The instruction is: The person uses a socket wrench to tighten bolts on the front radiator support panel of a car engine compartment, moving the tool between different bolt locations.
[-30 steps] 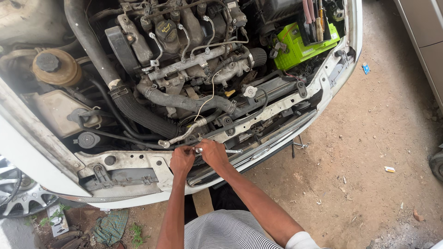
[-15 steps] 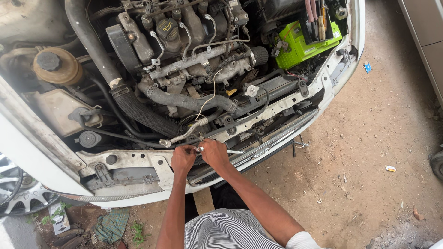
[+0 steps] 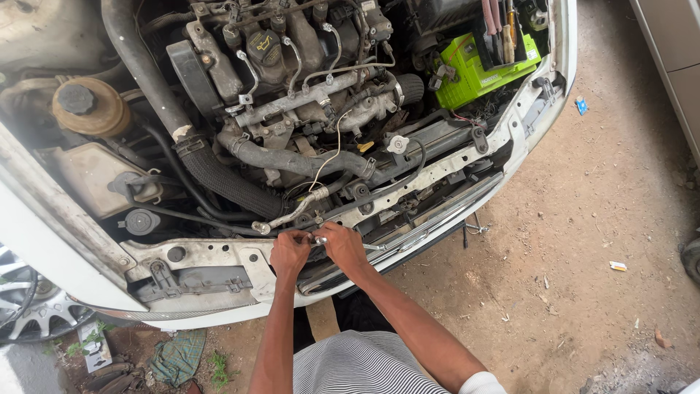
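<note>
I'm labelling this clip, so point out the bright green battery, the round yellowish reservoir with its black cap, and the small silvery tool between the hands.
Bright green battery [image 3: 477, 71]: head view, top face.
Round yellowish reservoir [image 3: 98, 113]: head view, side wall.
Small silvery tool [image 3: 319, 240]: head view, exposed end.

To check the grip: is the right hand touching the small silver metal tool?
Touching. Head view: right hand closes its fingers around the small silver metal tool beside the left hand.

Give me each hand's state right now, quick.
Left hand: closed, fingers curled at the white front panel.
Right hand: closed on a small metal tool.
</note>
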